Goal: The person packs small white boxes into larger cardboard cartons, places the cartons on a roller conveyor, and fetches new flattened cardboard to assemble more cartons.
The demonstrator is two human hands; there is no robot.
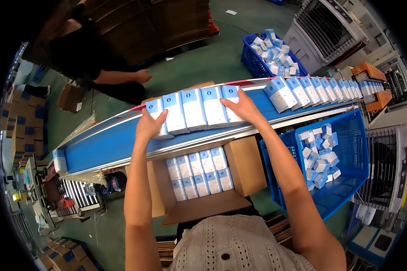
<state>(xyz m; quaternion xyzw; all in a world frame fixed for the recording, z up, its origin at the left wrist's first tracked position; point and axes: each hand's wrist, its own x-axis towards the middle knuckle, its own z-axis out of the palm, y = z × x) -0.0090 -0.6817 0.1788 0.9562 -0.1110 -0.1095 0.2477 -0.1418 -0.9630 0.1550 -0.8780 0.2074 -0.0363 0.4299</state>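
Over the blue conveyor belt [104, 147], my two hands press a row of several white-and-blue tissue packs [194, 108] together from its ends. My left hand [150, 126] grips the left end pack, thumb on its front. At the other end my right hand [242, 108] closes on the last pack. Below, between my forearms, an open cardboard box [246, 165] holds two rows of similar packs [201, 174], standing side by side. Farther right on the belt, more packs [282, 95] lean in a line.
A blue crate [352, 189] of loose small packs stands by my right forearm, and a blue basket [253, 58] of them stands beyond the belt. Across the belt at left is another person [95, 63], arm stretched out. One pack [59, 161] sits at the belt's left end.
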